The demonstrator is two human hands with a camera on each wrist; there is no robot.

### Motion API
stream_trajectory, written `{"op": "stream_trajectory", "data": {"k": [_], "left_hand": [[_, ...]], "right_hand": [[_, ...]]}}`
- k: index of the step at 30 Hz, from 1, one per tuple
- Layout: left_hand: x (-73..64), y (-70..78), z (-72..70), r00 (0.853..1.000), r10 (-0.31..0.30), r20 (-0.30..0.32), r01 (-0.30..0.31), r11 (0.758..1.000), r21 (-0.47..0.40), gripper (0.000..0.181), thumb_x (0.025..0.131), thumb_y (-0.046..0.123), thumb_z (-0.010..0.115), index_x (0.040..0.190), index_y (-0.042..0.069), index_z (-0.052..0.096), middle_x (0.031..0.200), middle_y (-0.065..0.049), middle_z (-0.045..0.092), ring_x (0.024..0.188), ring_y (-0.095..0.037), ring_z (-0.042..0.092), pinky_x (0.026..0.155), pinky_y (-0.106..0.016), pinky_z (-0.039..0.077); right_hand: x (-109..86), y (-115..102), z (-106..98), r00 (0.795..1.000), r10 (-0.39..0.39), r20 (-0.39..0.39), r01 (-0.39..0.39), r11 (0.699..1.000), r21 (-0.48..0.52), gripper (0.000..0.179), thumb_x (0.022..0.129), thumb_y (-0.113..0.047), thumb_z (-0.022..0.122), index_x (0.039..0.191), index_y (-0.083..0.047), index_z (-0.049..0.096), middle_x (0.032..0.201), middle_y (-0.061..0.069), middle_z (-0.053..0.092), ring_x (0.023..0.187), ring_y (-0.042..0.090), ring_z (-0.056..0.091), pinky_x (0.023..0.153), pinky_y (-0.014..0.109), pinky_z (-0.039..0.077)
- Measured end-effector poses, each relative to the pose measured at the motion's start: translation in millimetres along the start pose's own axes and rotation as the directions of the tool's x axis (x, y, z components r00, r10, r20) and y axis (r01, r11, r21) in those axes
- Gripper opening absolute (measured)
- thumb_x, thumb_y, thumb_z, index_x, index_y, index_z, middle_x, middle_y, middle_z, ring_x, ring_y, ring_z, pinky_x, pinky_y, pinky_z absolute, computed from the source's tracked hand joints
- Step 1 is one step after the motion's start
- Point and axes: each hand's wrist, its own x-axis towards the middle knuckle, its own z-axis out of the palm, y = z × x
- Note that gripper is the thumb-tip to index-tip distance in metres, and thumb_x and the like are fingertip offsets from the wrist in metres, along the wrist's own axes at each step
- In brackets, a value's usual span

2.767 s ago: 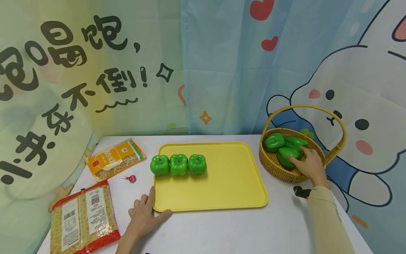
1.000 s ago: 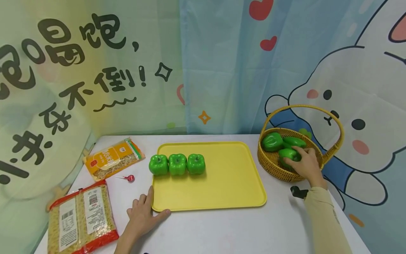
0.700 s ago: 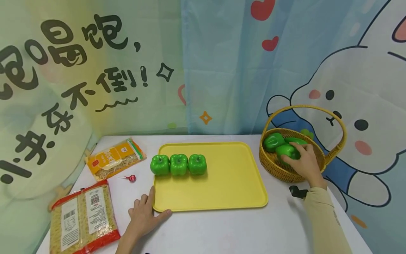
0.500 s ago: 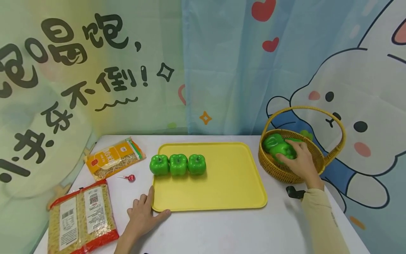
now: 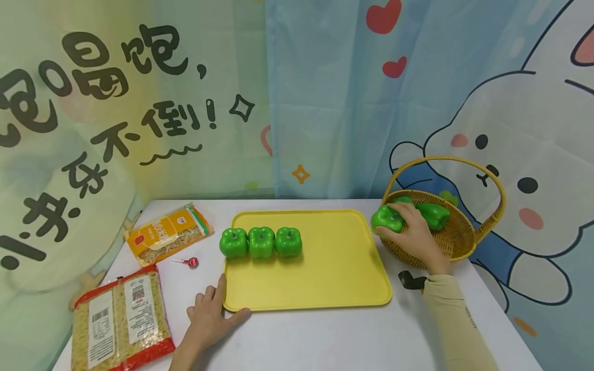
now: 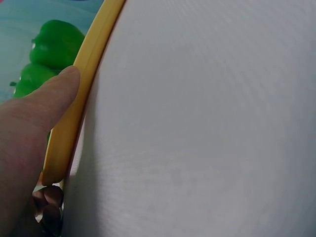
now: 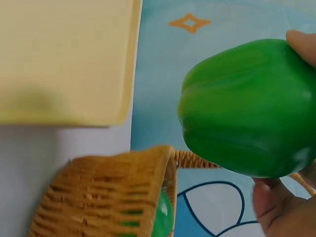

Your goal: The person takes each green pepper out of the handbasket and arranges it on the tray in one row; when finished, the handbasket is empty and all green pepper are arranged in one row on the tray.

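My right hand (image 5: 414, 236) grips a green bell pepper (image 5: 386, 218) at the left rim of the wicker basket (image 5: 457, 237). In the right wrist view, fingertips and thumb clasp this bell pepper (image 7: 247, 108) from opposite sides, above the basket (image 7: 103, 192). More green peppers (image 5: 433, 215) lie in the basket, partly hidden by the hand. My left hand (image 5: 210, 317) rests at the near left corner of the yellow tray (image 5: 325, 273), index finger along its left edge, thumb at its front edge. Three green bell peppers (image 5: 262, 242) stand in a row on the tray's left side.
An orange food packet (image 5: 169, 233) lies at the back left, with a red lollipop (image 5: 192, 262) in front of it. A larger red-edged clear bag (image 5: 121, 322) lies at the left front. The basket's tall handle (image 5: 445, 158) arches above it. A printed curtain hangs behind the table.
My right hand reached among the basket's peppers, took hold of one bell pepper and carried it leftward to the basket's rim. The left hand has stayed at the tray corner.
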Motion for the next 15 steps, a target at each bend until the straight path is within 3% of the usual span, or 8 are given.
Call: {"op": "stream_trajectory", "data": {"k": [8, 15], "left_hand": [[0.7, -1.7, 1.6, 1.0, -0.003, -0.008, 0.003, 1.0, 0.012, 0.115, 0.077, 0.076, 0.067, 0.159, 0.006, 0.026, 0.123, -0.018, 0.053, 0.096, -0.028, 0.045, 0.076, -0.045, 0.035], [1.3, -2.4, 2.1, 1.0, -0.003, -0.004, 0.003, 1.0, 0.008, 0.116, 0.076, 0.077, 0.067, 0.159, 0.006, 0.026, 0.121, -0.017, 0.053, 0.094, -0.027, 0.044, 0.076, -0.045, 0.034]], "right_hand": [[5.7, -8.1, 21.1, 0.994, 0.03, 0.106, -0.036, 0.998, 0.047, 0.072, 0.086, -0.043, 0.078, 0.146, -0.014, 0.05, 0.147, 0.016, 0.044, 0.126, 0.039, 0.045, 0.095, 0.058, 0.044], [6.7, -10.1, 50.1, 0.977, -0.003, 0.212, -0.016, 0.996, 0.09, 0.072, 0.086, -0.044, 0.078, 0.145, -0.013, 0.051, 0.145, 0.014, 0.047, 0.122, 0.035, 0.052, 0.097, 0.057, 0.047]]}}
